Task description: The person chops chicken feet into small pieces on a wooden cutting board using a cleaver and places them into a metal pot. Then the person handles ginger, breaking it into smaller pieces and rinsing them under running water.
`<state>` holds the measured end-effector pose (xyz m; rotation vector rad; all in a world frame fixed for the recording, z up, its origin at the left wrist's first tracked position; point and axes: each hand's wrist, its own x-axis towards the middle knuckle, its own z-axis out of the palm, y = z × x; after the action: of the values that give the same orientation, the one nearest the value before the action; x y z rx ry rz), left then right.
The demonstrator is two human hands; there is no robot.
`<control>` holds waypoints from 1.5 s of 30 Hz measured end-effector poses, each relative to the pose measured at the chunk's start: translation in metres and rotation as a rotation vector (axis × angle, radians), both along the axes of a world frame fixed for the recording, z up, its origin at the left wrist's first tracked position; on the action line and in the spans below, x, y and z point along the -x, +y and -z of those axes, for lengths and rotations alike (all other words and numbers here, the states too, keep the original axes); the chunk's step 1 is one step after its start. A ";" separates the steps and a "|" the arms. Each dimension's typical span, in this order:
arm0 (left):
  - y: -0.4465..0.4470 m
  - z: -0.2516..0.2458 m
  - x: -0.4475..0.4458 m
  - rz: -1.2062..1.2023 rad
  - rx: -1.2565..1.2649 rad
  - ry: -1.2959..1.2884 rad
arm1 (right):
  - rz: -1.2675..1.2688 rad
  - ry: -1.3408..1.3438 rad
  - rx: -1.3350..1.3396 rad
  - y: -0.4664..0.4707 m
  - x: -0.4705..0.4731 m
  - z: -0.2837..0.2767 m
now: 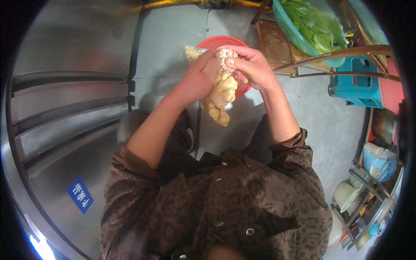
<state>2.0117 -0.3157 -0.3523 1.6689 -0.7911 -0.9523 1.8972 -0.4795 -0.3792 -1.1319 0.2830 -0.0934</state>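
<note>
A large, knobbly piece of ginger root (222, 92) hangs below my hands, pale tan and partly peeled-looking. My left hand (203, 76) is closed around its upper left side; a pale yellow knob (192, 53) shows beyond the knuckles. With thumb and fingers, my right hand (252, 66) pinches the whitish top end (226, 53). Beneath both hands, a red plastic basket (224, 40) sits on the floor, its inside mostly hidden by hands and ginger. Something pinkish shows under the right fingers; I cannot tell what it is.
A stainless-steel cabinet (74, 45) with a blue label stands at the left. At the upper right, a teal basin (294, 40) of leafy greens (313, 26) rests on a wooden frame (338, 53). Beside it is a teal plastic stool (357, 81). A rack (364, 201) holds containers lower right.
</note>
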 end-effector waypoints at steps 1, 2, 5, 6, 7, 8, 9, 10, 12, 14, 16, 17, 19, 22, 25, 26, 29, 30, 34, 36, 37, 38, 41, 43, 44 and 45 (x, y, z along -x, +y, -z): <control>0.000 -0.001 -0.001 -0.006 -0.009 0.015 | -0.002 -0.002 -0.001 -0.001 0.000 0.001; 0.000 -0.002 -0.002 -0.012 -0.017 0.030 | -0.005 -0.026 -0.056 -0.002 0.000 0.002; -0.002 -0.008 -0.004 0.004 0.004 0.119 | 0.008 -0.070 -0.164 -0.009 -0.001 0.004; -0.002 -0.009 -0.004 0.016 0.026 0.158 | 0.025 -0.062 -0.165 -0.011 -0.001 0.006; -0.002 -0.011 -0.005 0.019 0.017 0.189 | 0.058 -0.030 -0.165 -0.013 -0.001 0.008; -0.003 -0.011 -0.005 0.023 0.018 0.219 | 0.061 -0.054 -0.201 -0.014 -0.002 0.010; -0.003 -0.011 -0.006 0.027 0.019 0.250 | 0.080 -0.054 -0.236 -0.015 -0.001 0.014; -0.005 -0.009 -0.007 0.014 0.047 0.234 | 0.095 -0.052 -0.266 -0.016 -0.001 0.018; -0.007 -0.004 -0.009 -0.014 0.101 0.204 | 0.158 -0.090 -0.455 -0.019 0.001 0.030; -0.007 0.003 -0.013 -0.073 0.079 0.152 | 0.169 -0.131 -0.601 -0.026 0.004 0.048; -0.006 0.009 -0.019 -0.104 0.075 0.004 | 0.272 0.063 -0.605 -0.022 0.009 0.075; -0.006 0.010 -0.023 -0.104 0.084 -0.118 | 0.329 0.160 -0.603 -0.017 0.012 0.091; -0.002 0.010 -0.029 -0.178 0.048 -0.186 | 0.386 0.356 -0.607 -0.004 0.016 0.124; 0.005 0.000 -0.040 -0.425 -0.039 0.055 | 0.381 0.557 -0.482 0.008 0.040 0.160; 0.007 -0.009 -0.046 -0.662 0.181 0.407 | 0.295 0.805 -0.348 0.040 0.069 0.188; 0.007 -0.010 -0.047 -0.647 0.235 0.376 | 0.141 0.853 -0.285 0.050 0.080 0.196; 0.006 -0.011 -0.046 -0.627 0.310 0.394 | 0.212 0.918 -0.385 0.082 0.077 0.232; 0.005 -0.011 -0.044 -0.595 0.317 0.370 | 0.293 0.848 -0.506 0.087 0.070 0.245; 0.002 -0.010 -0.038 -0.591 0.258 0.340 | 0.512 0.646 -0.781 0.088 0.042 0.293; 0.000 -0.013 -0.037 -0.606 0.229 0.337 | 0.558 0.607 -0.806 0.085 0.040 0.305; -0.001 -0.014 -0.037 -0.617 0.224 0.331 | 0.566 0.580 -0.815 0.080 0.041 0.307; -0.002 -0.015 -0.037 -0.617 0.244 0.338 | 0.597 0.594 -0.825 0.075 0.042 0.305; -0.002 -0.019 -0.037 -0.609 0.282 0.262 | 0.528 0.616 -0.704 0.053 0.037 0.283; -0.001 -0.021 -0.039 -0.624 0.275 0.330 | 0.531 0.541 -0.681 0.048 0.029 0.256; -0.001 -0.022 -0.040 -0.631 0.274 0.362 | 0.577 0.527 -0.667 0.047 0.023 0.241; 0.000 -0.023 -0.041 -0.637 0.267 0.371 | 0.623 0.514 -0.657 0.044 0.019 0.226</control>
<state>2.0527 -0.3156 -0.3293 1.3250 -0.1049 -0.6365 1.8786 -0.4352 -0.6057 -0.3645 1.0417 -0.2390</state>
